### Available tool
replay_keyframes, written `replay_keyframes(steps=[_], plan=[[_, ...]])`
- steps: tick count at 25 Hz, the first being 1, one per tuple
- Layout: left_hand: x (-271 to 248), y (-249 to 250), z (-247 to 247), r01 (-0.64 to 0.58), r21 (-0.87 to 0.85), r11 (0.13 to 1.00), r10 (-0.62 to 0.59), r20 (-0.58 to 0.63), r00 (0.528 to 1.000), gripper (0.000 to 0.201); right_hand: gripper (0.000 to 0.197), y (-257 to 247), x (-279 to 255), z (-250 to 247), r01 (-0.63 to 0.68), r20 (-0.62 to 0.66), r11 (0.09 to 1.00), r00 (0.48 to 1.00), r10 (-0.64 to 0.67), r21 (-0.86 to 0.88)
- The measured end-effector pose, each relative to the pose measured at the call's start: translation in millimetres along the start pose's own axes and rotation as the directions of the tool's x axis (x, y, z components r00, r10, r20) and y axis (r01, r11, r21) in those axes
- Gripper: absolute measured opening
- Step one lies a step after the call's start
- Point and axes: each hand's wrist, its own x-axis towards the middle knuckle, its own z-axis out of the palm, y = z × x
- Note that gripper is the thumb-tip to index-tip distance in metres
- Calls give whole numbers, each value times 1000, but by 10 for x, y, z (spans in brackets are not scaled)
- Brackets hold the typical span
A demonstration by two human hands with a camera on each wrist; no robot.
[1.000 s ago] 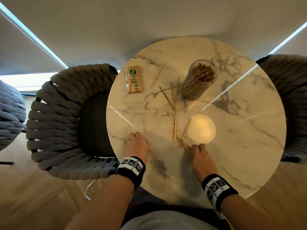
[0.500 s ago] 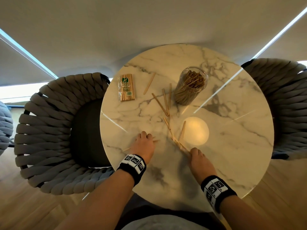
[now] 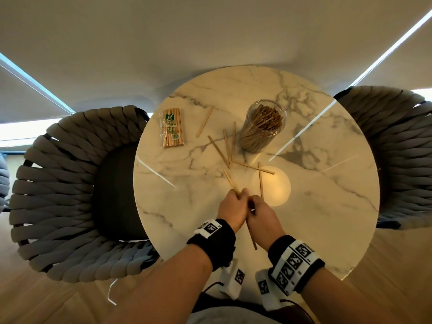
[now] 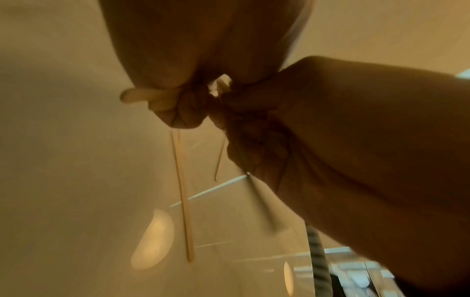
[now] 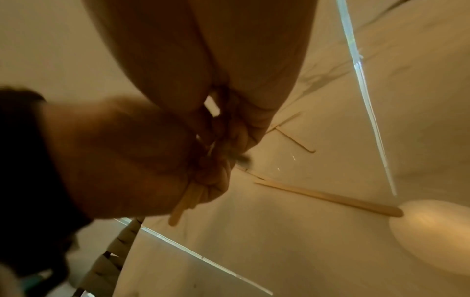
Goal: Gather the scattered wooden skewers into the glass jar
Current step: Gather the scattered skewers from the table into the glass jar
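My left hand (image 3: 232, 208) and right hand (image 3: 263, 215) meet knuckle to knuckle above the near table (image 3: 327, 218) edge, both curled round a small bundle of skewers (image 3: 230, 181). The glass jar (image 3: 264, 127) stands upright at the far side, already well filled. I judge roughly half a dozen loose skewers (image 3: 225, 148) remain between hands and jar. The straight path to the jar looks open; the packet (image 3: 172, 127) lies far left.

Jar (image 3: 263, 127) stands right of packet (image 3: 172, 127); loose skewers (image 3: 228, 148) lie between.
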Motion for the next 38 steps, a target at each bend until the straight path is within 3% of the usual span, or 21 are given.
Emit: replay_keyframes(steps=[2,3,5,6,9,12,14,16,20,23,26,28,30,33,36,38], plan=[[172,-62,-74,98,-116,988,-110,-106,988,40,23,-41,28,-14,76,108,995,992,-69,-67],[227,-90,-130,136,-240,961,-164,-102,981,38,24,-46,74,-46,98,135,989,987,-82,-109],[291,-173,-230,200,-394,897,-232,-34,972,33,27,1,321,-143,48,7,972,999,-47,-231],[311,-205,-286,191,-362,912,-219,-38,975,33,31,46,509,-212,-17,-83,951,996,-10,-309],[348,-275,-415,57,39,998,-50,-157,986,35,51,192,985,-367,-89,-174,808,985,-16,-582],[333,-203,-439,-16,356,934,73,-147,986,35,37,278,1103,-353,-44,-132,750,990,-58,-660],[399,-107,-382,-27,457,889,106,-147,983,40,25,301,1018,-282,-30,-122,709,989,-79,-705],[528,-8,-281,-29,496,868,121,-153,981,44,26,363,913,-212,-59,-135,680,989,-59,-731],[694,183,-52,-39,735,677,181,-115,977,29,24,479,742,-213,-105,-130,697,991,18,-709],[689,243,-44,-31,781,623,176,-101,979,28,12,477,556,-224,-10,-44,855,999,-15,-519],[693,167,-226,-11,724,690,126,-106,986,28,15,479,344,-92,85,115,889,993,-36,-451],[663,86,-338,-20,679,734,147,-130,981,33,42,564,275,18,191,222,787,973,-71,-587],[631,11,-427,-41,546,837,163,-178,970,33,61,665,241,96,287,303,683,948,-100,-671],[599,-100,-580,-2,296,955,76,-239,968,28,40,812,190,158,459,383,582,887,-258,-671],[572,-229,-666,-4,93,996,27,-244,969,26,33,926,152,222,567,405,449,817,-410,-690],[546,-309,-680,0,-102,995,-22,-219,975,22,19,910,108,237,564,395,388,810,-434,-729]])
